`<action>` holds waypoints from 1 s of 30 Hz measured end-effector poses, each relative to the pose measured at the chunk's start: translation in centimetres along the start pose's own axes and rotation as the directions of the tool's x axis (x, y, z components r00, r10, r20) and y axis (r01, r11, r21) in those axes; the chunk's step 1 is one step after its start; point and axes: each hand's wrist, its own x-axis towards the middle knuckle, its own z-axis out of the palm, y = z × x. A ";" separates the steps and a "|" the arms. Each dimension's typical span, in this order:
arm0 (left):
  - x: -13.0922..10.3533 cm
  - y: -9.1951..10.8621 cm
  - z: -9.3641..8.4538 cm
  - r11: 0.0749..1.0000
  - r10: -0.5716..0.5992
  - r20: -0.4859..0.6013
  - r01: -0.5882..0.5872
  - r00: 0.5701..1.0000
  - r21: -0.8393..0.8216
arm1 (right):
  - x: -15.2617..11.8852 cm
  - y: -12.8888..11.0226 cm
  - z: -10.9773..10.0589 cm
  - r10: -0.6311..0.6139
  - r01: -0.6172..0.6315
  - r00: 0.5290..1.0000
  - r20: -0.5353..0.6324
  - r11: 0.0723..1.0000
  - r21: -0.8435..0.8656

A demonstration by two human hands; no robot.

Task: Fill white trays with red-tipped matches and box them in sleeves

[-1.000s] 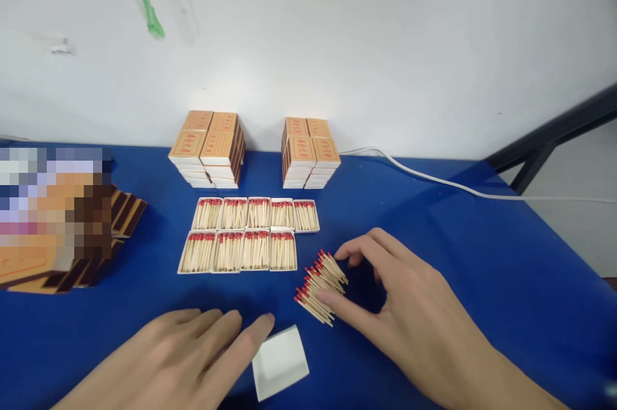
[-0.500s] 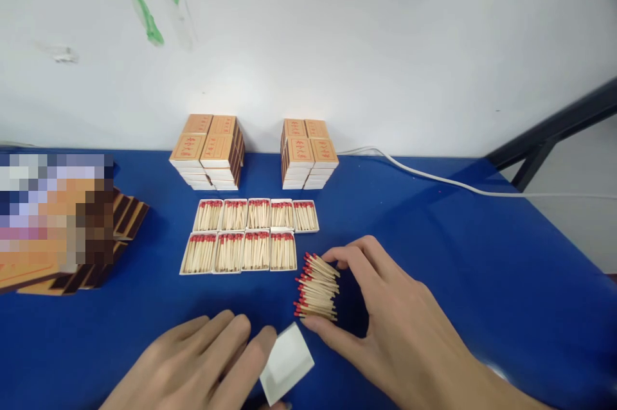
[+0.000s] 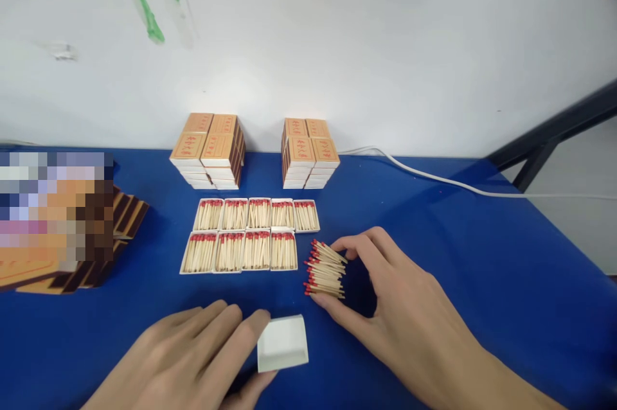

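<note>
Between the thumb and fingers of my right hand (image 3: 400, 307) is a bundle of red-tipped matches (image 3: 326, 270), their heads pointing left. My left hand (image 3: 197, 352) grips an empty white matchbox tray (image 3: 283, 344) by its left end, with its hollow side facing up. The tray sits just below and left of the matches, apart from them. Beyond my hands, two rows of trays filled with matches (image 3: 256, 249) lie side by side on the blue table (image 3: 424, 217).
Two stacks of closed orange matchboxes stand against the white wall, one left (image 3: 207, 153) and one right (image 3: 310, 153). More matchbox sleeves (image 3: 130, 214) lie at the left, partly blurred out. A white cable (image 3: 434, 180) runs along the back right, near a dark metal bar (image 3: 540, 140).
The tray in my left hand has turned to lie squarer to me. My right hand has moved slightly up and right with the matches.
</note>
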 end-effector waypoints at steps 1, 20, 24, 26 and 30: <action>0.1 -0.1 0.0 1.000 0.000 0.007 0.000 1.000 0.002 | 0.1 0.2 0.0 0.007 -0.007 1.000 -0.001 1.000 0.001; 0.3 -0.9 -0.1 0.999 -0.003 0.038 0.005 0.999 -0.051 | 0.8 2.0 -1.5 -0.024 0.023 0.995 -0.094 1.000 -0.015; 0.5 -0.9 -0.2 0.998 0.002 0.047 0.002 0.999 -0.069 | 0.4 1.7 -1.5 -0.081 0.081 0.994 -0.069 0.997 -0.002; 0.6 -0.9 -0.1 0.997 -0.004 0.042 0.007 0.999 -0.078 | 0.1 1.7 -1.2 -0.115 0.114 0.991 -0.075 0.993 -0.013; 0.7 -0.8 -0.1 0.996 -0.017 0.034 0.020 0.999 -0.091 | 0.1 1.9 -0.6 -0.165 0.166 0.980 -0.113 0.986 -0.005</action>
